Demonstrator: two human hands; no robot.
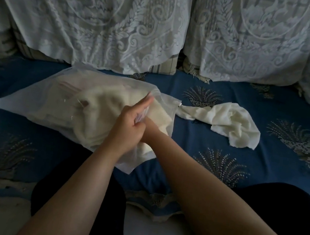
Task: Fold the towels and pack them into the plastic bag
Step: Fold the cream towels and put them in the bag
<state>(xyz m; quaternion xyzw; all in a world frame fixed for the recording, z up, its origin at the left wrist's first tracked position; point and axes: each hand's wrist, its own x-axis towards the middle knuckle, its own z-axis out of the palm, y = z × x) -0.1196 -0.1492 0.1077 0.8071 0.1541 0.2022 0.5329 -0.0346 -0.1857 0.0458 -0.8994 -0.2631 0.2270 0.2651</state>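
Our left hand [130,122] is curled closed around the upper edge of the plastic bag [34,99] at its mouth, thumb stretched forward along the film, lifting that edge a little. Our right hand [149,129] goes into the mouth just beside the left one; only the wrist and the back of the hand show, the fingers are hidden behind the left hand and inside the bag, so we cannot tell whether they are spread or gripping anything. The two hands touch or nearly touch at the bag opening.

The bag lies on its side on the blue patterned bedspread [201,178], its mouth turned toward us and to the right, its closed end pointing left. Through the cloudy film we see cream towels [100,106] bunched inside, filling most of the middle of the bag.

To the right of the bag, one more cream towel [226,122] lies loose and crumpled on the bedspread, unfolded, its near end reaching close to the corner of the bag mouth.

Behind all this, cushions covered with white lace [123,24] stand along the far edge. Our knees in dark clothing [286,209] frame the bottom of the view.
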